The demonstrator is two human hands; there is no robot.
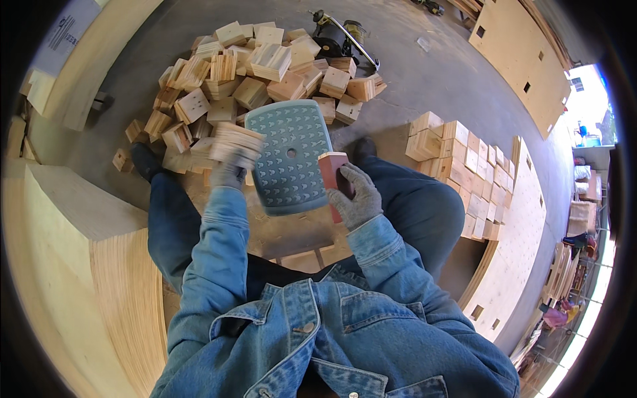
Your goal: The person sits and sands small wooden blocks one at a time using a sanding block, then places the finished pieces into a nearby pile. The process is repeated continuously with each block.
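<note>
At the far left we see tall stacks of plywood sheets (79, 265) standing on edge, their pale faces curving with the lens. Next comes our left hand (229, 174), gloved in grey and closed around a layered plywood block (233, 142); the block is blurred, so we cannot tell exactly how the fingers sit on it, only that they grip it from below. Behind it, on the concrete floor (424, 79), lies a loose heap of similar wooden blocks (259, 66) — some flat, some tipped on edge. Just right of the held block stands a teal plastic stool (290, 156) with a patterned seat and a small round hole in the middle, set between our knees. Our right hand (355, 196), also in a grey glove, is wrapped around a reddish-brown block (332, 174) that rests against the stool's right edge. Beyond the heap a dark machine with a metal handle (338, 36) sits on the floor. Further right, neatly stacked blocks (464, 166) line up in rows on a large plywood panel (517, 252), and another panel (517, 53) with small cut-outs leans at the upper right.
</note>
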